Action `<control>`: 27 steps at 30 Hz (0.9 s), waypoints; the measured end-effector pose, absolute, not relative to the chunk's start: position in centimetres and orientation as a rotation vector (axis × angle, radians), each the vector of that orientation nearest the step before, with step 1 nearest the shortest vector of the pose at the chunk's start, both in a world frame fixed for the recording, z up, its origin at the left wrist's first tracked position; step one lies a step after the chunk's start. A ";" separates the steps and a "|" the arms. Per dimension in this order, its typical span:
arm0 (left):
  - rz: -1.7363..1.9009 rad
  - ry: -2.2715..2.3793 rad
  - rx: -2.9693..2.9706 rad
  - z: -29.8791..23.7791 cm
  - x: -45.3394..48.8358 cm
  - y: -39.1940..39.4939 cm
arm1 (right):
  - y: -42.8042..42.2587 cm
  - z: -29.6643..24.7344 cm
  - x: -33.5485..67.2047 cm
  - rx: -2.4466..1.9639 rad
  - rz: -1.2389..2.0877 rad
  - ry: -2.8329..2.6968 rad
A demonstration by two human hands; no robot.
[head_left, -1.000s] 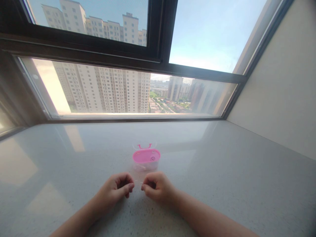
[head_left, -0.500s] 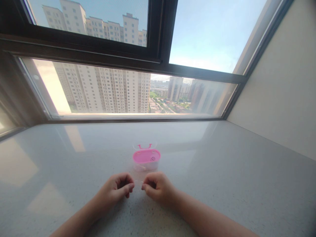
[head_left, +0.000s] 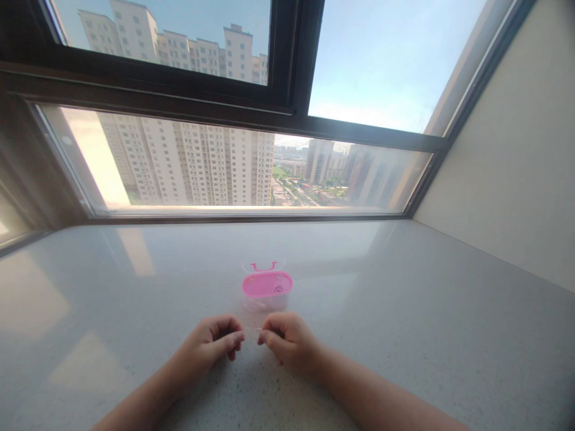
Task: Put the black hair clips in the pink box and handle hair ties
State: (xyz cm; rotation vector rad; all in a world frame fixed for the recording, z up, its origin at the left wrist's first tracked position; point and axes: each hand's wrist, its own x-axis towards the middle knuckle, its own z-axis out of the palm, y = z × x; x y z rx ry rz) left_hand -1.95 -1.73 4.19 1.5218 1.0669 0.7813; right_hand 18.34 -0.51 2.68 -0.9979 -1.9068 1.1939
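Observation:
My left hand (head_left: 220, 340) is closed in a pinch, thumb against the bent fingers. A short gap to its right, my right hand (head_left: 287, 338) pinches in the same way, its fingertips facing the left ones. A tiny pale bit shows at the right fingertips, too small and faint to name. Whatever the left fingers hold is hidden. Just beyond both hands stands a small see-through oval box (head_left: 267, 284) with a pink rim. Behind it lies a clear lid with a pink handle (head_left: 264, 267). A small dark ring-like shape (head_left: 278, 289) shows in the box.
The box and hands are over a pale speckled stone sill (head_left: 404, 311). A dark window frame (head_left: 251, 220) bounds its far side, with tall buildings outside. A white wall (head_left: 507, 179) rises on the right. Patches of sunlight fall on the left of the sill.
The pale bit between the fingertips shows less now, and the right fingers have shifted slightly. The box stays where it was.

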 end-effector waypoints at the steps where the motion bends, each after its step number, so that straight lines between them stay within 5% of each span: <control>1: 0.784 1.069 1.518 4.3 -1.9 -1.7 | -0.5 2.7 18.4 -0.999 1.204 -1.903; 27: 0.776 1.098 1.528 4.3 -1.8 -1.7 | -0.4 2.4 18.3 -1.017 1.196 -1.935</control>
